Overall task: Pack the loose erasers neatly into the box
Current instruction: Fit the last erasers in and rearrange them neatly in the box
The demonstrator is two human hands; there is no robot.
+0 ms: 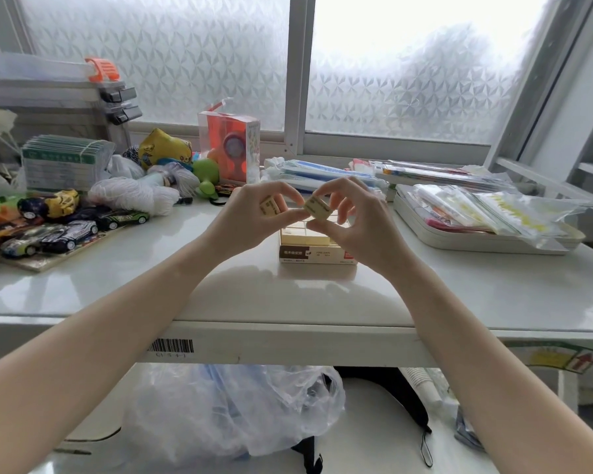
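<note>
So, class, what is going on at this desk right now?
A person holds two erasers up above an open box on the white desk. The left hand pinches one eraser, the right hand pinches another. The box already holds rows of erasers, so packing is under way. Toy cars lie to the left.
</note>
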